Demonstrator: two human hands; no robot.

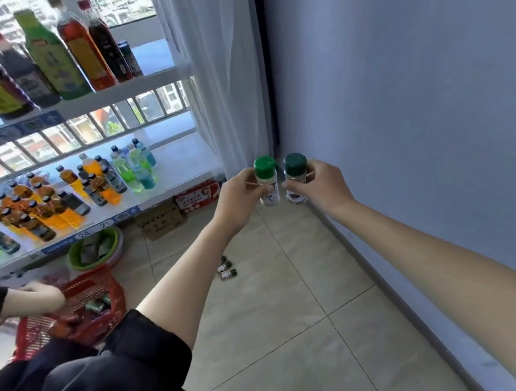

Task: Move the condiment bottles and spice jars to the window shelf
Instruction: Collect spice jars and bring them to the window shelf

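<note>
My left hand (240, 194) holds a small clear spice jar with a bright green cap (267, 182), upright. My right hand (317, 184) holds a second spice jar with a dark green cap (295, 180), also upright. The two jars are side by side in front of the white curtain, to the right of the shelf unit. The upper window shelf (149, 80) carries several tall condiment bottles (80, 51). Three more small jars (227, 268) lie on the tiled floor below my left forearm.
The lower shelf (179, 159) holds many drink bottles. A red basket (78, 314) with cans sits on the floor at left, where another person's hand (38, 294) reaches. A green basin (96, 249), cardboard boxes (161, 221) and the blue wall (419, 108) bound the space.
</note>
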